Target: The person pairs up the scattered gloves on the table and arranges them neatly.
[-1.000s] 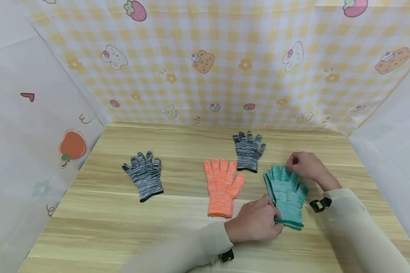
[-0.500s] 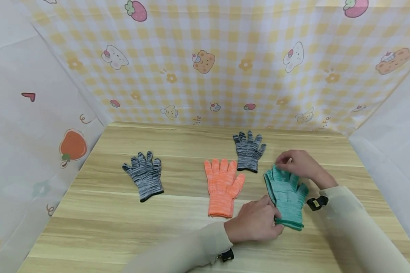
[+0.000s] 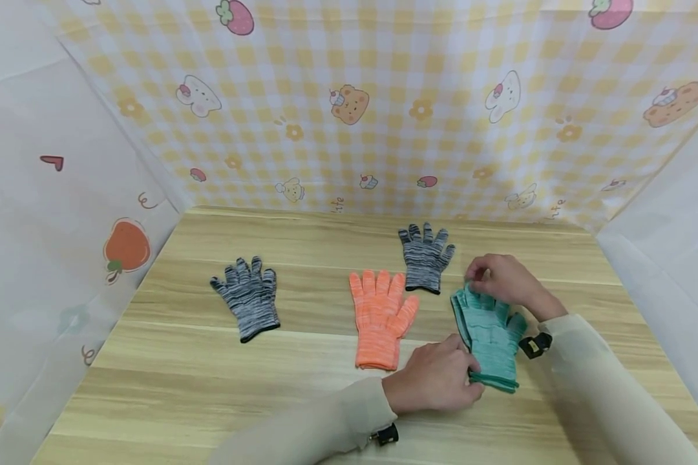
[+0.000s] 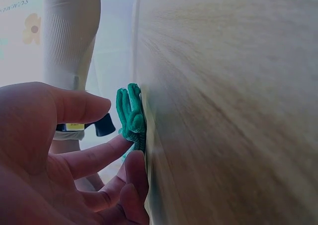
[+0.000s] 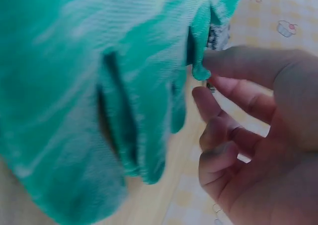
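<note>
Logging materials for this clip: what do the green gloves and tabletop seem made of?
Green gloves: apparently knitted yarn, matte and flecked; fine ridges show in the right wrist view. Tabletop: wood or wood-look laminate, faintly glossy; grain streaks show, but which stays unclear.

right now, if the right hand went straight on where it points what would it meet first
Past the green gloves, whose tip the right hand pinches, the rear grey glove looks first in line; height is unclear, so the hand might pass above it.
</note>
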Demonstrator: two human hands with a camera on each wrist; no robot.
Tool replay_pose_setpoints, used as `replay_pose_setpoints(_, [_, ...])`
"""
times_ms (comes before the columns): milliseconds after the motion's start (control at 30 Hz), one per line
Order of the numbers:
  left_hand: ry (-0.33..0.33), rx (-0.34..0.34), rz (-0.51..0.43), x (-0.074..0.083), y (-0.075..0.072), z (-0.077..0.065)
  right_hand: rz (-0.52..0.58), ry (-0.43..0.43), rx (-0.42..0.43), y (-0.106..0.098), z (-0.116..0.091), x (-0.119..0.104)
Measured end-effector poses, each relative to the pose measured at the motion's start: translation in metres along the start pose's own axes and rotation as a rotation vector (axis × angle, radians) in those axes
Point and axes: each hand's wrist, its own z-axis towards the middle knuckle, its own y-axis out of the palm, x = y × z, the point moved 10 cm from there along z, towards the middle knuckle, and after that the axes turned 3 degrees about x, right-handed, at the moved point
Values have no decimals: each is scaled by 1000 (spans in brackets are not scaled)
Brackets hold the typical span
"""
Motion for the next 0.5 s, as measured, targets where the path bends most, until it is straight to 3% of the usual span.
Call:
replay_pose_setpoints(300, [11,6,24,1,0,1,64,-201,-135,12,1,-33])
replay_pose_setpoints(500, [17,1,24,1,0,0,61,-221,-122,13,1,-39])
